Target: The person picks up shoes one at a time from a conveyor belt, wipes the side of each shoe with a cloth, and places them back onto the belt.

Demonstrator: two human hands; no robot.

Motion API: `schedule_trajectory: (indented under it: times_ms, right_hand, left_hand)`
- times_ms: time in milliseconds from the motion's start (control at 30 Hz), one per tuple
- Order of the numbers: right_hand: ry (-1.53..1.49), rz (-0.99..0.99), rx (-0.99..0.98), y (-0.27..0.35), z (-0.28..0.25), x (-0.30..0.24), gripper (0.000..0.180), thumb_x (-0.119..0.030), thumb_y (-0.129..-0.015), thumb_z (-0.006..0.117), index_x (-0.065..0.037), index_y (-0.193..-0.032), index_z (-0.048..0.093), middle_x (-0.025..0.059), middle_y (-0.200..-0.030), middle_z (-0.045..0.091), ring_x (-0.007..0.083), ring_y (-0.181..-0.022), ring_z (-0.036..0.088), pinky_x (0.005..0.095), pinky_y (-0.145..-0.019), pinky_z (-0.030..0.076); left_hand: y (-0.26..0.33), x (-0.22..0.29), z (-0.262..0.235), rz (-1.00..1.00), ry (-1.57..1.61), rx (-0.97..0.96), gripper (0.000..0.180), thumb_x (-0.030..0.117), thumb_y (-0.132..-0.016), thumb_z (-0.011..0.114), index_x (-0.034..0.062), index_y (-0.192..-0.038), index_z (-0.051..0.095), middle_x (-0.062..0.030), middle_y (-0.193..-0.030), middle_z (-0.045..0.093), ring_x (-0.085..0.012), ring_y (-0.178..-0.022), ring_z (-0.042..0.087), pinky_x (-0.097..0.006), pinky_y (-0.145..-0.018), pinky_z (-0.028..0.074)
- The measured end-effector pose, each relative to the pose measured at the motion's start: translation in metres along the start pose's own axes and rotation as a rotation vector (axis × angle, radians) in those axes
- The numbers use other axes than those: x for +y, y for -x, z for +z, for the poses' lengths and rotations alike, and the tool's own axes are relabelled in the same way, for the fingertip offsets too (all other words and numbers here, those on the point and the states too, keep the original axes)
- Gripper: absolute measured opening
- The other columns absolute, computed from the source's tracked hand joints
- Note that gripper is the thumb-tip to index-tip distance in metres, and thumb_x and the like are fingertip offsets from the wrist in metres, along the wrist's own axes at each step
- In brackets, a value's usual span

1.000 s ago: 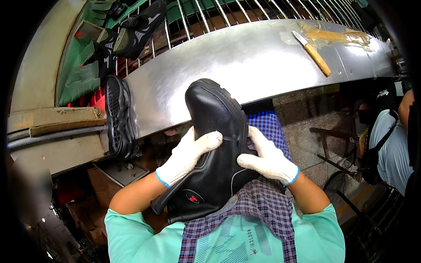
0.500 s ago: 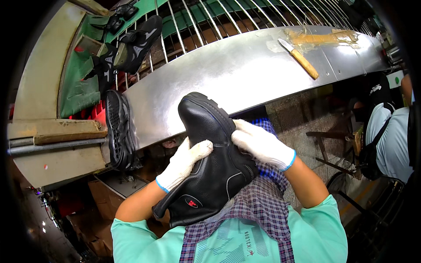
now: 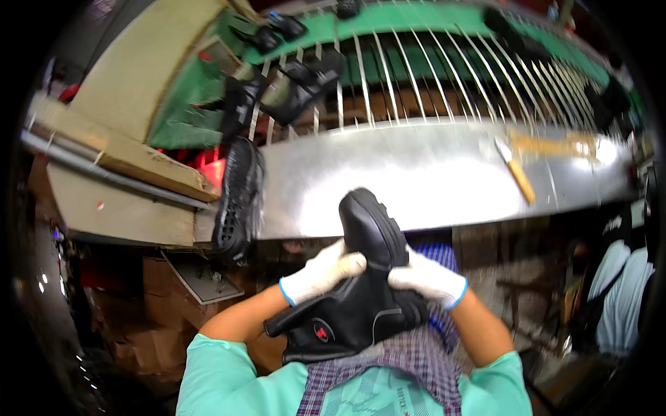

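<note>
Between my two white-gloved hands is a black leather boot (image 3: 368, 298), its toe pointing away from me and its shaft lying toward my apron. My left hand (image 3: 325, 272) grips the boot's left side, thumb on the upper near the instep. On the other side, my right hand (image 3: 429, 279) closes round the sole edge and upper, thumb resting on the leather. The fingers beneath the boot are hidden. A grey-edged oval patch with a red mark (image 3: 322, 331) shows on the shaft.
Beyond the boot runs a shiny metal ledge (image 3: 430, 163) with a wooden-handled knife (image 3: 517, 173) on it. A black shoe sole (image 3: 238, 197) stands at its left end. Behind are metal rollers (image 3: 416, 76) and dark shoes (image 3: 305, 83). A person's light clothing (image 3: 617, 298) shows at right.
The view has swung, so the ledge and knife sit lower and further right in the picture. My right hand's thumb has come further over the boot's upper; both hands still hold it.
</note>
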State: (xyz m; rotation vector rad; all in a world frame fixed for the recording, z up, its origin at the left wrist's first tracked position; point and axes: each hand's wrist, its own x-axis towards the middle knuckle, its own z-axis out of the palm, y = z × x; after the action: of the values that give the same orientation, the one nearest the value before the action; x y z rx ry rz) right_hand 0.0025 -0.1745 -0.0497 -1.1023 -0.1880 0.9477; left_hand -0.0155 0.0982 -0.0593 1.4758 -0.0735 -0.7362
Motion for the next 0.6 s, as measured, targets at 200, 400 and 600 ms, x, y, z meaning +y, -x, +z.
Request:
schedule_trajectory:
  times_ms: [200,400,600]
  right_hand:
    - [-0.133,0.022,0.314,0.015,0.021,-0.023,0.076,-0.027,-0.092,0.081,0.001,-0.156,0.051,0.015,-0.148,0.063,0.0271,-0.131,0.064,0.0411,-0.114,0.052]
    - [-0.285,-0.585,0.486,-0.009,-0.045,-0.164,0.068,-0.043,-0.109,0.065,0.001,-0.159,0.047,0.0175,-0.149,0.062,0.0337,-0.136,0.062,0.0481,-0.119,0.052]
    - [0.408,-0.604,0.856,-0.045,-0.155,-0.159,0.066,-0.048,-0.109,0.06,-0.003,-0.156,0.053,0.023,-0.148,0.062,0.033,-0.14,0.059,0.0515,-0.116,0.052]
  left_hand:
    - [0.013,0.059,-0.035,0.005,-0.382,0.044,0.064,0.046,-0.112,0.062,-0.0044,-0.151,0.058,-0.0208,-0.143,0.068,-0.0313,-0.132,0.065,-0.041,-0.115,0.05]
    - [0.036,0.076,-0.081,0.105,0.037,0.528,0.051,0.028,-0.113,0.06,-0.0023,-0.153,0.052,-0.0123,-0.127,0.072,-0.0206,-0.117,0.072,-0.034,-0.106,0.056]
    - [-0.002,0.051,-0.075,0.156,0.001,0.533,0.061,0.02,-0.107,0.071,-0.0095,-0.154,0.047,-0.0208,-0.143,0.065,-0.0264,-0.128,0.069,-0.036,-0.111,0.055]
